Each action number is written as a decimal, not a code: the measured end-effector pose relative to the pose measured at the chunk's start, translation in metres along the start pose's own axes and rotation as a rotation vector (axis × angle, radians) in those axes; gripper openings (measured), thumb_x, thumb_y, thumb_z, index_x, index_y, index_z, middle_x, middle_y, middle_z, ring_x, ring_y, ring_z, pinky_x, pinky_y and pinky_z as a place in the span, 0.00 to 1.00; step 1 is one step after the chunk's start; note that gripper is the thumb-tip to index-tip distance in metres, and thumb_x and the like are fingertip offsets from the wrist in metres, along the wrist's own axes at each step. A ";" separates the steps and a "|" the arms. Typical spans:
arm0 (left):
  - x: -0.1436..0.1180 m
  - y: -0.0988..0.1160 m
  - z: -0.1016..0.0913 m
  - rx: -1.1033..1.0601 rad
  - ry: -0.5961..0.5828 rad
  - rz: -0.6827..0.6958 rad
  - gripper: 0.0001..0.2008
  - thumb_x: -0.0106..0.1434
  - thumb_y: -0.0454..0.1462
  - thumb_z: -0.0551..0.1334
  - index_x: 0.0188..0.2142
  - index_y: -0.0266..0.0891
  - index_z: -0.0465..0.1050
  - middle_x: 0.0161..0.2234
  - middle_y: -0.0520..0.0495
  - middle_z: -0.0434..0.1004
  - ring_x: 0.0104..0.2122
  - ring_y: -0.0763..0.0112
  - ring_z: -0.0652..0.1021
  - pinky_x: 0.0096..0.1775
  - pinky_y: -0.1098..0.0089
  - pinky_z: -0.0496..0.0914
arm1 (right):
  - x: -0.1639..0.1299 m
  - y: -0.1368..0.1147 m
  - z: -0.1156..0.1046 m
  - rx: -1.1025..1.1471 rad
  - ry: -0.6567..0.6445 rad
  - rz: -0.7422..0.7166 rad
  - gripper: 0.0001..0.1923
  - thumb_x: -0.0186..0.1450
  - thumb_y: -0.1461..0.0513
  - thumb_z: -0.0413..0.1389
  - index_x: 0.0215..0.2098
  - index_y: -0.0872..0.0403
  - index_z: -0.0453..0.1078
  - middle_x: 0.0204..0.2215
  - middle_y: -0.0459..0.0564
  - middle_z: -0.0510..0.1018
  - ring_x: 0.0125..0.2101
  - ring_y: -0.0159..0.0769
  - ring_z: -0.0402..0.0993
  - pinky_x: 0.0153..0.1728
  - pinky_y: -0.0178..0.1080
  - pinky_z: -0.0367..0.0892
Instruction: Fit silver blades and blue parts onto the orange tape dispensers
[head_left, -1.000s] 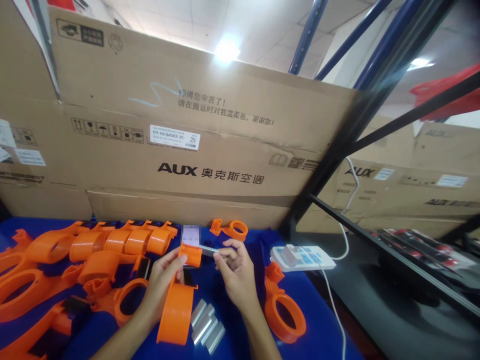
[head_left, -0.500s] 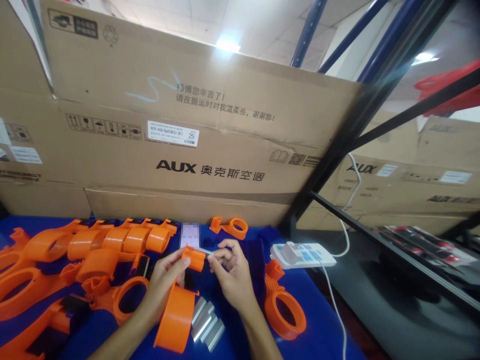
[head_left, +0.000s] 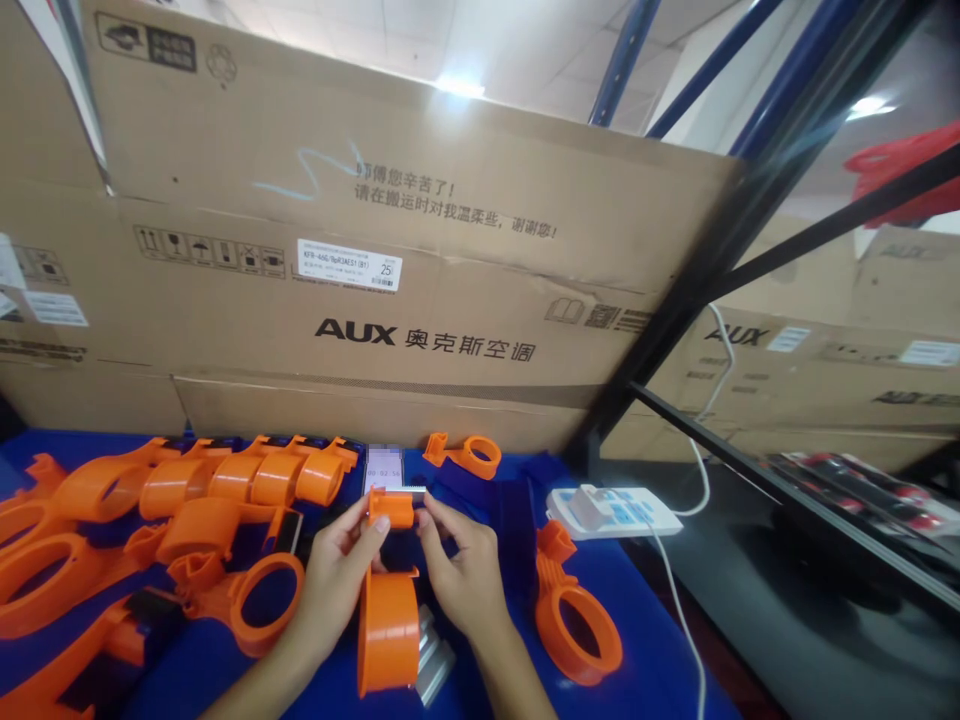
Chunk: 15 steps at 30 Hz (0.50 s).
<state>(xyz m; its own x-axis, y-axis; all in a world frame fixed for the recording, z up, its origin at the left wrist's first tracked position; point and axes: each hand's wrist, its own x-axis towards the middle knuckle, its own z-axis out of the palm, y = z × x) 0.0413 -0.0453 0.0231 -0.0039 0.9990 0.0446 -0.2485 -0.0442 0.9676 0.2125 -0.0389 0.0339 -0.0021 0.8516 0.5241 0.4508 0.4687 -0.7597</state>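
Left hand [head_left: 341, 570] and right hand [head_left: 461, 565] both gripping orange plastic tape-dispenser frame [head_left: 388, 600]; serrated metal strip [head_left: 411, 490] at top edge.

Orange dispenser [head_left: 388, 610]; blue table [head_left: 645, 660]; brown printed box [head_left: 375, 250]

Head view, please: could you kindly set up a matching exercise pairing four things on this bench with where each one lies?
Things:
1. orange dispenser frame
2. white power strip
3. metal strips
4. lone orange ring part

Places:
A. against the carton's foot
B. right of the blue mat
C. held between left hand and right hand
D. beneath the held frame

Pairs: 1-C, 2-B, 3-D, 4-A
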 end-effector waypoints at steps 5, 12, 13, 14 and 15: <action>0.002 0.007 0.000 0.077 -0.054 0.035 0.25 0.62 0.49 0.69 0.54 0.38 0.80 0.28 0.51 0.77 0.26 0.71 0.71 0.29 0.73 0.68 | -0.001 0.000 -0.002 -0.191 -0.143 -0.179 0.17 0.73 0.64 0.50 0.54 0.54 0.78 0.29 0.53 0.83 0.27 0.39 0.78 0.32 0.38 0.71; 0.008 0.007 -0.004 0.056 -0.019 0.035 0.23 0.57 0.49 0.73 0.47 0.38 0.82 0.28 0.49 0.79 0.26 0.68 0.72 0.29 0.71 0.68 | -0.003 0.005 0.001 -0.289 -0.217 -0.213 0.21 0.71 0.65 0.51 0.60 0.54 0.73 0.30 0.52 0.82 0.28 0.40 0.76 0.31 0.38 0.68; 0.009 0.007 -0.005 0.023 -0.003 0.015 0.22 0.57 0.49 0.72 0.46 0.38 0.82 0.25 0.51 0.77 0.24 0.70 0.71 0.27 0.72 0.67 | -0.002 0.005 0.001 -0.255 -0.214 -0.201 0.22 0.72 0.64 0.51 0.62 0.52 0.72 0.31 0.52 0.83 0.30 0.41 0.77 0.32 0.38 0.69; 0.009 0.007 -0.006 -0.018 0.020 -0.009 0.20 0.57 0.50 0.72 0.43 0.38 0.82 0.23 0.52 0.75 0.22 0.71 0.70 0.26 0.72 0.66 | 0.000 0.005 0.000 -0.225 -0.198 -0.182 0.22 0.72 0.63 0.52 0.63 0.49 0.71 0.33 0.52 0.83 0.32 0.41 0.78 0.33 0.39 0.70; 0.010 0.008 -0.007 -0.064 0.045 -0.032 0.18 0.58 0.50 0.72 0.38 0.38 0.81 0.21 0.53 0.73 0.21 0.72 0.69 0.25 0.73 0.65 | 0.002 0.006 -0.002 -0.205 -0.165 -0.156 0.21 0.72 0.62 0.52 0.62 0.48 0.71 0.35 0.51 0.84 0.33 0.42 0.78 0.34 0.40 0.70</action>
<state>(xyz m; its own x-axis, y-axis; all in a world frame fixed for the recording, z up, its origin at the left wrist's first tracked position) 0.0320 -0.0354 0.0295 -0.0384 0.9993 0.0009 -0.3111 -0.0128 0.9503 0.2166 -0.0347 0.0310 -0.2232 0.8077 0.5458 0.6047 0.5539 -0.5724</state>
